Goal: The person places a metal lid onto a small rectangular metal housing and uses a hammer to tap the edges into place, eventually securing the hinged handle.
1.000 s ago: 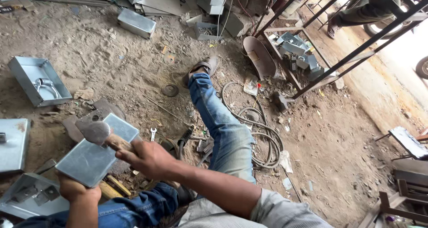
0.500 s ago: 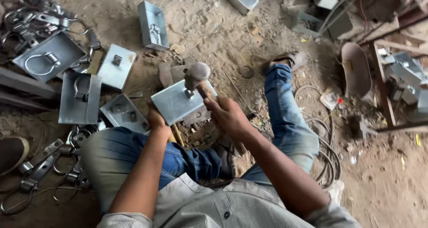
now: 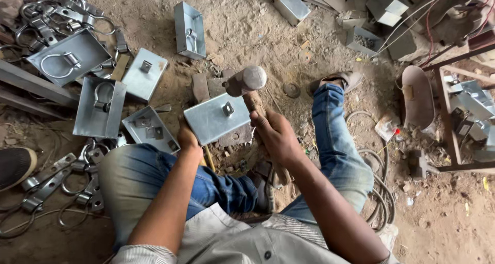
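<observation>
Raised since 0.5 seconds ago, the hammer (image 3: pixel 246 80) hangs over the metal plate (image 3: pixel 216 118); my right hand (image 3: pixel 276 135) fingers grip its handle, my left hand (image 3: pixel 186 138) fingers clasp the plate's edge.

In the middle of the frame the left hand (image 3: pixel 186 138) grips the lower left edge of a grey metal plate (image 3: pixel 216 118) that has a small square fitting on it. The right hand (image 3: pixel 276 135) is closed around the wooden handle of a hammer (image 3: pixel 246 81), and its steel head is just above the upper right corner of the plate. At the left, metal trays (image 3: pixel 98 108) with ring handles lie on the sandy ground (image 3: pixel 247 26). A coiled cable (image 3: pixel 379 192) lies at the lower right, beside the leg in blue jeans (image 3: pixel 335 140).
</observation>
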